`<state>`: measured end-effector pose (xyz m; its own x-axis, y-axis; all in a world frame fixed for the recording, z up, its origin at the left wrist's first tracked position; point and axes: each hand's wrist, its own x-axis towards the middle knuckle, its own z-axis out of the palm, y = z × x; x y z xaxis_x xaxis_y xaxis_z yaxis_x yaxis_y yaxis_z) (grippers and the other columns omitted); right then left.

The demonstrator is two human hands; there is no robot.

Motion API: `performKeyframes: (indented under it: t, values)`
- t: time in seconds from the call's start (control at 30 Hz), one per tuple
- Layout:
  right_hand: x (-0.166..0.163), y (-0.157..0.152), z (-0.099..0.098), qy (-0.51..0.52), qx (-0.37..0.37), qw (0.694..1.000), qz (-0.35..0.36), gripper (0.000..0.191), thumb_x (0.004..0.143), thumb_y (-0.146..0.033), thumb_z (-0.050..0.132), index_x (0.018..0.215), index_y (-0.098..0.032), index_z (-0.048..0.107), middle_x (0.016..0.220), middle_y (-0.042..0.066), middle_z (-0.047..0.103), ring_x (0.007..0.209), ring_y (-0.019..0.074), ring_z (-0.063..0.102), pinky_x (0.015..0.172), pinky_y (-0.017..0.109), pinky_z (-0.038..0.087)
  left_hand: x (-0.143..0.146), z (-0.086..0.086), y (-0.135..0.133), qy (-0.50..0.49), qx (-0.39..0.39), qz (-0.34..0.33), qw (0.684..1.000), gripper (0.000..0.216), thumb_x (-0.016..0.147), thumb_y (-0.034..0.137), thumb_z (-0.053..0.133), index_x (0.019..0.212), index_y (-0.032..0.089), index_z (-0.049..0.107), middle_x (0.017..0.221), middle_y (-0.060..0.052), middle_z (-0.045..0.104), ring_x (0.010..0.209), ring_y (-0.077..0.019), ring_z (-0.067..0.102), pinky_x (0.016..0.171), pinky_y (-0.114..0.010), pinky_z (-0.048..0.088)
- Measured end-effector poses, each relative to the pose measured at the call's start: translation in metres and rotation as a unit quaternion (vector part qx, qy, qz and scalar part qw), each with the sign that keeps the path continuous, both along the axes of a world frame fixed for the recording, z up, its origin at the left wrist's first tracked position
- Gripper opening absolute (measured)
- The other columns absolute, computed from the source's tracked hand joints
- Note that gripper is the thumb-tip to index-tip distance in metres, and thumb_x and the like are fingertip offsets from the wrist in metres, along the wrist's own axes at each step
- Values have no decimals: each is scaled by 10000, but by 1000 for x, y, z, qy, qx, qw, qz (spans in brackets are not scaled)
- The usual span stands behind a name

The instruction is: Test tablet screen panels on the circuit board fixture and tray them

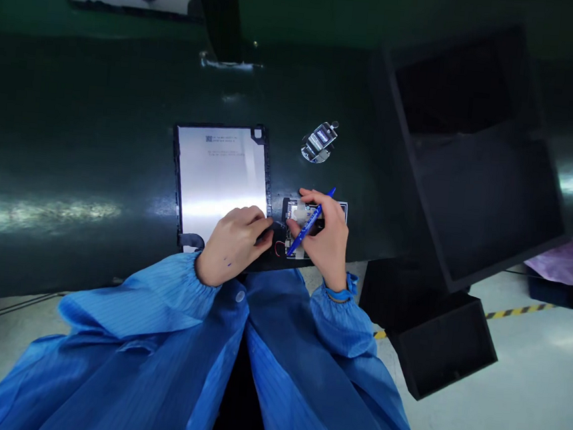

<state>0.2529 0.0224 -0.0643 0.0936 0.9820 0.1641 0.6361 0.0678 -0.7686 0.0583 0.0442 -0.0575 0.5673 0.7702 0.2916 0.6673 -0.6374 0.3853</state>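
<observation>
Head view, looking down past the person's blue antistatic smock sleeves (123,301) onto a glossy dark green table (71,156). A silver-backed display panel (220,169) with a black frame lies flat close to the table's near edge, with a QR code label (215,139) near its top. Just beside the panel's lower right corner sits a small circuit board (311,212) in a black holder, and a thin red wire (278,248) loops out near the board's lower left corner.

The left hand (236,244) lies over the panel's lower right corner, its fingers curled down onto a dark part between panel and board. Whether it grips that part or only presses on it cannot be told from this angle. The right hand (322,235) is closed around a blue marker pen (310,224), which slants across the board with its lower end toward the red wire and its upper end sticking out past the knuckles. The fingertips of that hand rest over the board.

Farther from the person, a chrome metal fitting (319,141) lies on the table. Toward the table's right edge stands a black open box (467,157), and beyond the edge lies a floor with yellow-and-black tape (519,312).
</observation>
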Motion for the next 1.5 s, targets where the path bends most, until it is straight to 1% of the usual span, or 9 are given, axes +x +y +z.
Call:
performKeyframes:
  t: [0.13,0.33,0.53,0.63,0.9,1.07,1.2,1.3,1.5]
  values:
    - [-6,1,1,-13,1,1000,-14,352,775,-259,720,1088,-297,563,1237,16,704,1166,291,621,1016,494,480,0,-1,0,1,1,0,1000,100,866,118,620,818,157,699,872,-76,720,721,-209,670,648,-331,543]
    - [-4,1,0,-14,-5,1000,-6,425,779,-387,745,1147,-305,548,1268,31,681,1197,310,602,1027,510,465,1,-1,-1,1,4,2,1000,98,872,126,617,832,159,700,876,-72,724,713,-199,673,643,-325,554]
    - [-3,-1,0,20,-3,1000,-13,306,917,-445,634,1173,-295,562,1269,40,683,1201,277,610,1053,481,449,0,-2,-1,-10,0,9,1000,102,890,151,606,898,162,707,890,-69,732,745,-198,686,671,-327,569]
    - [-2,-2,1,23,-2,1000,-9,271,947,-436,598,1176,-293,565,1278,38,683,1211,270,608,1065,477,441,0,-3,-2,-22,6,9,1000,96,889,154,608,888,161,704,885,-68,733,740,-196,687,664,-326,571]
    - [-1,-1,2,-2,-1,1000,5,258,889,-307,647,1134,-302,566,1299,21,680,1230,281,601,1070,497,444,-1,-5,-2,-21,-2,7,1000,115,896,157,602,922,153,714,902,-75,736,759,-201,691,681,-329,575]
    - [-1,-1,3,-3,2,1000,10,248,888,-340,648,1119,-305,565,1289,23,687,1231,285,605,1063,502,445,-2,-6,-1,-18,8,-5,1000,117,896,157,598,910,161,714,891,-74,728,752,-201,683,681,-331,572]
    - [-2,0,2,-10,-2,1000,10,345,832,-375,713,1134,-314,558,1302,19,676,1242,300,592,1059,511,441,0,-7,1,-22,10,-10,1000,127,894,145,587,844,154,703,871,-86,717,727,-207,670,658,-339,561]
    - [-4,1,3,-17,-4,1000,6,372,811,-375,724,1136,-311,552,1296,20,672,1232,303,590,1051,509,442,1,-7,2,-22,15,-7,1000,135,881,128,588,803,152,697,861,-84,714,725,-207,670,660,-337,559]
    - [-2,0,2,5,-4,1000,12,305,884,-364,656,1158,-300,539,1311,33,663,1231,289,599,1057,492,439,1,-8,0,-29,11,-3,1000,140,895,148,576,863,156,712,878,-80,719,760,-205,680,695,-339,570]
